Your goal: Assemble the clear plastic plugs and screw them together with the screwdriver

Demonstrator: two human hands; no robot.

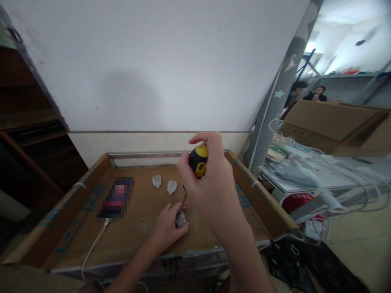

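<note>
My right hand [218, 187] is raised over the cardboard tray and wrapped round the yellow-and-black handle of a screwdriver [199, 160]. Its thin metal shaft slants down to a small clear plastic plug piece [181, 221]. Low in the tray, my left hand [165, 228] pinches that piece between thumb and fingers and steadies it against the cardboard. The shaft's tip seems to meet the piece, though the exact contact is too small to make out. Just beyond my left hand lie two similar clear pieces with metal parts, one on the left [157, 181] and one on the right [172, 187].
A shallow cardboard tray [137, 240] with raised sides surrounds the work. At its left lies a blurred phone [117, 197] with a white cable [93, 246]. A white wall stands behind. To the right are an open carton [330, 126], tangled cables and two people farther back.
</note>
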